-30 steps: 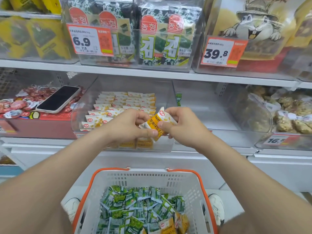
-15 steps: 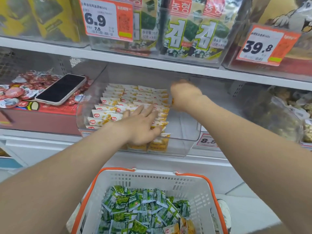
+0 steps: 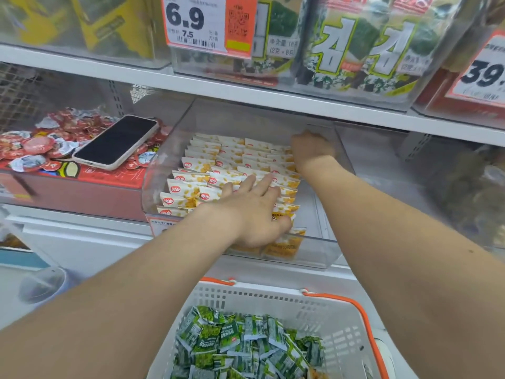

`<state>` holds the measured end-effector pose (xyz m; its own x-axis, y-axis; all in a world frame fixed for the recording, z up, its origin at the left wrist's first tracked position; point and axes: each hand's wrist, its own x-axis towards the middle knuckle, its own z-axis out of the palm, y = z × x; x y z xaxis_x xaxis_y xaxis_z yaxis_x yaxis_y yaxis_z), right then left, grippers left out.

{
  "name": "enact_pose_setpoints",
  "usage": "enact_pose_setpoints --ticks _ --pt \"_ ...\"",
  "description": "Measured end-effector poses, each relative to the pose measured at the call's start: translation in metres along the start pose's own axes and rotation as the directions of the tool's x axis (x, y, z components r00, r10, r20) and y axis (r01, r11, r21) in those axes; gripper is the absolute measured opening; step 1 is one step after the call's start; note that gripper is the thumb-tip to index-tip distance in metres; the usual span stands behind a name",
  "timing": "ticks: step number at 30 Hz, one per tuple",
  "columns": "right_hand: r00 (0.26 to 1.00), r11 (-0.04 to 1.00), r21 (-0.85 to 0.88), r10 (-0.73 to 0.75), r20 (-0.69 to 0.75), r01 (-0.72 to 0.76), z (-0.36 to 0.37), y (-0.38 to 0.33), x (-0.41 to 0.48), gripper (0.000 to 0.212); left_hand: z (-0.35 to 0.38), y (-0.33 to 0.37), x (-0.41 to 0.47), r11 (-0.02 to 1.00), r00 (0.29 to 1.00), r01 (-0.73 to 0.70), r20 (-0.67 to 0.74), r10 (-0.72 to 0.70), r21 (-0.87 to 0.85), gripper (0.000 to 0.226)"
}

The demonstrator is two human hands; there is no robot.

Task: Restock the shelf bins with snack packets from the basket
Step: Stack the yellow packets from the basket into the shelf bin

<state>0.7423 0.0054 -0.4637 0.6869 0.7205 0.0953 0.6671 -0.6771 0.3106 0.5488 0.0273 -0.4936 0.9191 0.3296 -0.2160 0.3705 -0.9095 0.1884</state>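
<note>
A clear plastic shelf bin [image 3: 325, 250] holds rows of white-and-yellow snack packets [image 3: 202, 170]. My left hand [image 3: 254, 212] lies flat on the front rows, fingers straight and spread, pressing the packets. My right hand [image 3: 311, 149] reaches deep into the bin's back right corner with its fingers curled downward; whatever it holds is hidden behind the hand. Below the shelf, a white basket with an orange rim [image 3: 349, 305] holds several green snack packets [image 3: 240, 343] and an orange one at its bottom edge.
A phone [image 3: 117, 140] lies on red jelly cups [image 3: 41, 143] in the red box to the left. Another clear bin [image 3: 464, 187] with wrapped snacks stands at the right. Seaweed packs [image 3: 355, 50] and price tags [image 3: 210, 23] fill the shelf above.
One second ago both hands held a yellow packet in front of the bin. The right hand has since gone to the bin's back, and the left hand has flattened onto the front rows.
</note>
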Motion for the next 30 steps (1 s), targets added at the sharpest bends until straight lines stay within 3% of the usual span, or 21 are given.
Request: enact_pose_setpoints --ticks 6,10,12,14,17,19,22,25,28,30 --pt "0.993 0.99 0.131 0.073 -0.097 -0.06 0.003 0.001 -0.004 0.036 -0.008 -0.005 -0.005 0.987 0.987 0.161 0.024 -0.161 0.006 0.107" --pt "0.992 0.946 0.311 0.114 -0.054 -0.092 -0.003 -0.01 -0.026 0.023 -0.013 -0.015 -0.013 0.976 0.976 0.214 0.033 -0.215 0.033 0.11" --pt "0.992 0.885 0.451 0.127 0.002 -0.114 0.005 -0.018 -0.038 0.033 -0.01 -0.016 -0.016 0.973 0.973 0.228 0.034 -0.229 0.021 0.108" --pt "0.966 0.721 0.644 0.214 0.145 -0.256 0.013 -0.026 -0.046 0.05 -0.008 -0.014 -0.016 0.969 0.968 0.246 0.035 -0.247 0.019 0.107" --pt "0.864 0.281 0.818 0.209 0.458 -0.501 0.015 -0.04 -0.057 0.062 -0.005 -0.011 -0.016 0.961 0.96 0.277 0.034 -0.278 0.025 0.104" --pt "0.845 0.139 0.834 0.099 0.525 -0.534 0.015 -0.046 -0.059 0.055 -0.003 -0.011 -0.016 0.959 0.958 0.282 0.037 -0.283 0.028 0.1" --pt "0.873 0.012 0.873 0.027 0.487 -0.488 0.014 -0.045 -0.056 0.046 0.0 -0.012 -0.015 0.96 0.959 0.279 0.041 -0.28 0.032 0.097" --pt "0.849 0.041 0.848 0.01 0.528 -0.528 0.012 -0.046 -0.057 0.052 0.0 -0.013 -0.014 0.961 0.96 0.274 0.047 -0.275 0.027 0.095" --pt "0.804 0.164 0.795 -0.017 0.595 -0.584 0.009 -0.042 -0.062 0.066 -0.001 -0.012 -0.015 0.966 0.966 0.256 0.019 -0.257 0.02 0.094" --pt "0.828 0.291 0.781 0.083 0.555 -0.553 0.007 -0.034 -0.069 0.076 -0.001 -0.01 -0.018 0.975 0.974 0.222 -0.043 -0.22 0.025 0.091"
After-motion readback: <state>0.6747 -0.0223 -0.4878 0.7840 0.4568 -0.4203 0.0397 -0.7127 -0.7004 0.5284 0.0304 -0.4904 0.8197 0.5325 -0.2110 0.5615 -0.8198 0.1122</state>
